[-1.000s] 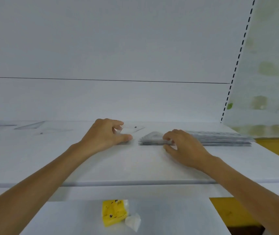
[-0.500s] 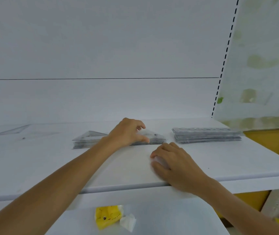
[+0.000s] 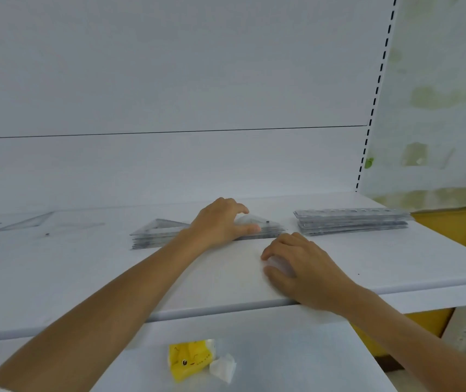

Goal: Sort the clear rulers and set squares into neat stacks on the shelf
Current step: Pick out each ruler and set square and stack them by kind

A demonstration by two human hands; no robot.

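A stack of clear set squares point(image 3: 155, 234) lies mid-shelf. My left hand point(image 3: 223, 222) grips its right end, thumb on the front edge and fingers over the top. To the right, apart from it, sits a neat stack of clear rulers point(image 3: 350, 222). My right hand point(image 3: 299, 267) rests near the shelf's front edge, its fingers arched over a small pale clear piece point(image 3: 278, 264) whose shape is mostly hidden. Loose clear set squares point(image 3: 28, 222) lie flat at the far left.
The white shelf point(image 3: 84, 278) has a rounded front lip and a white back panel. A slotted upright point(image 3: 373, 108) bounds it on the right. On the lower shelf lie a yellow packet point(image 3: 189, 357) and a crumpled white tissue point(image 3: 224, 369).
My right hand has drawn back from the ruler stack to the shelf's front, with the pale piece under it. My left hand now grips the set square stack. In the last half second, little has moved.
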